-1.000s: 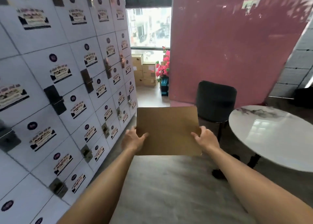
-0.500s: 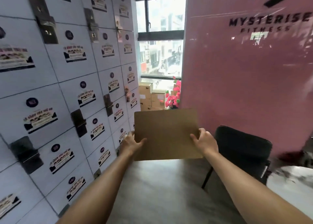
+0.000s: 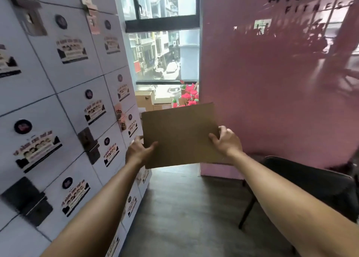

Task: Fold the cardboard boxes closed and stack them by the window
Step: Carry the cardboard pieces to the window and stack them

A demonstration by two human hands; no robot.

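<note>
Brown cardboard box [image 3: 180,136] held up mid-scene, gripped at its left edge by left hand [image 3: 138,153], at its right edge by right hand [image 3: 226,142]. White lockers [image 3: 58,101] left; stacked boxes [image 3: 145,100] far by window [image 3: 165,53]; pink wall [image 3: 272,82] right.

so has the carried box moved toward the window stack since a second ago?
Yes. The cardboard box is nearer the stacked boxes under the window, carried forward; the black chair, earlier ahead of it, now sits beside and behind.
</note>
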